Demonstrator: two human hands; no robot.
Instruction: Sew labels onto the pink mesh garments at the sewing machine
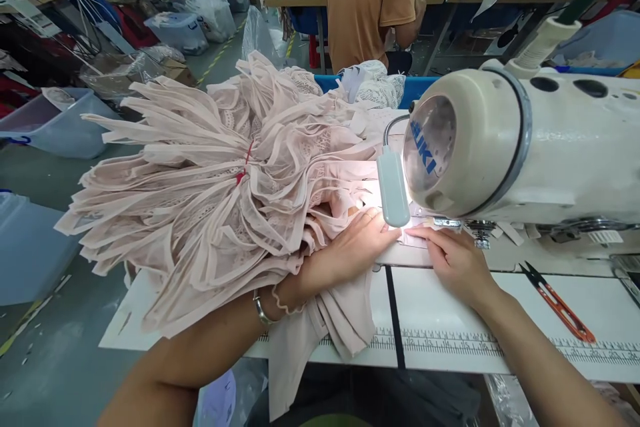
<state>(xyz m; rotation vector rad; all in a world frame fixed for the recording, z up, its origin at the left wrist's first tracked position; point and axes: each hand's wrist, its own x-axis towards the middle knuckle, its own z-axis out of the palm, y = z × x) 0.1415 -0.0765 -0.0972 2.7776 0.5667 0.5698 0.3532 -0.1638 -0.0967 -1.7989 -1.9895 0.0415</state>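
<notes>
My left hand (363, 240) lies flat with fingers stretched out on pale pink fabric, just left of the sewing machine's needle area. My right hand (457, 263) reaches in from the other side, its index finger extended onto a small pink fabric piece (416, 235) and the thumb apart from it. Both hands are beneath the head of a cream sewing machine (465, 140). A small grey lamp (393, 187) hides part of the needle area. Beside my left forearm spreads a large heap of pale pink lace-trimmed garment pieces (225, 180), bound with a red tie (245, 167).
Orange-handled thread snips (560, 303) lie right of my right hand. A printed ruler (450, 343) runs along the table's front edge. Fabric strips (345, 327) hang over that edge. Ahead, a person in a brown shirt (370, 7) stands by another table. Plastic bins (60, 123) stand left.
</notes>
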